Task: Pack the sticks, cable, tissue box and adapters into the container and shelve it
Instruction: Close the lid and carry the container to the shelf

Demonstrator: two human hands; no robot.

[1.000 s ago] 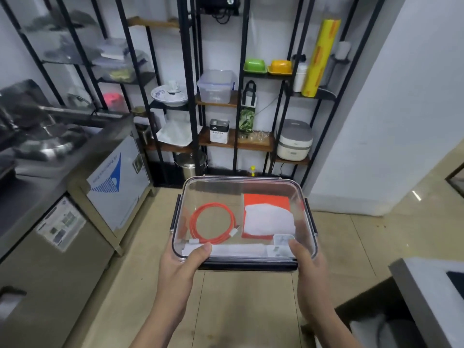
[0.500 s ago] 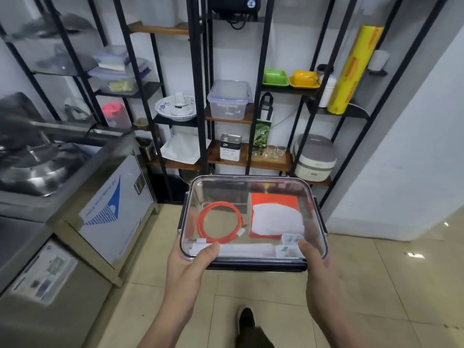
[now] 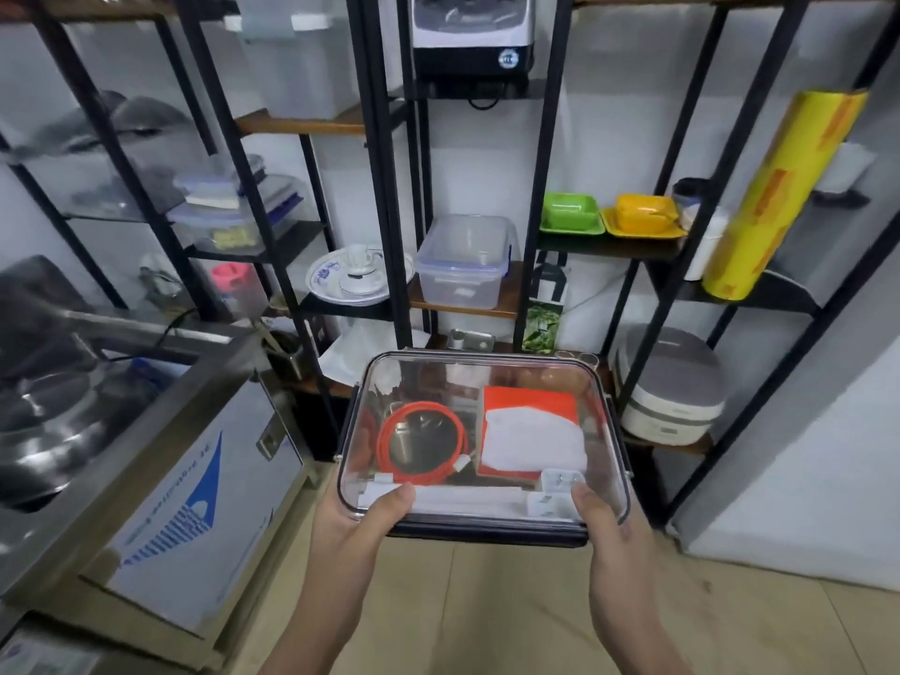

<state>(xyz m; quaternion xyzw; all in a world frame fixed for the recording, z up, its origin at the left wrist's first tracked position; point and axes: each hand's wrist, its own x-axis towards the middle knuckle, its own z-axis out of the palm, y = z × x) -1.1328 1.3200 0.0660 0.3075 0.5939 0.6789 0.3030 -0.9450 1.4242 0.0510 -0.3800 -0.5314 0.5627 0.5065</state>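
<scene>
Head view: both forearms reach forward, the left hand (image 3: 358, 521) and right hand (image 3: 606, 526) gripping the near corners of the lidded clear container (image 3: 487, 377), thumbs curled over its lid. Inside, just past the thumbs, lie white sticks (image 3: 467, 496) and adapters (image 3: 560, 484); beyond them the coiled orange cable (image 3: 421, 443) and tissue box (image 3: 533, 433). Farther off stands the black shelf rack (image 3: 389, 197).

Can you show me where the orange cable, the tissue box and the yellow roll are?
orange cable (image 3: 422, 443): head view, on its coil.
tissue box (image 3: 531, 438): head view, on its white top.
yellow roll (image 3: 779, 192): head view, mid-length.
</scene>
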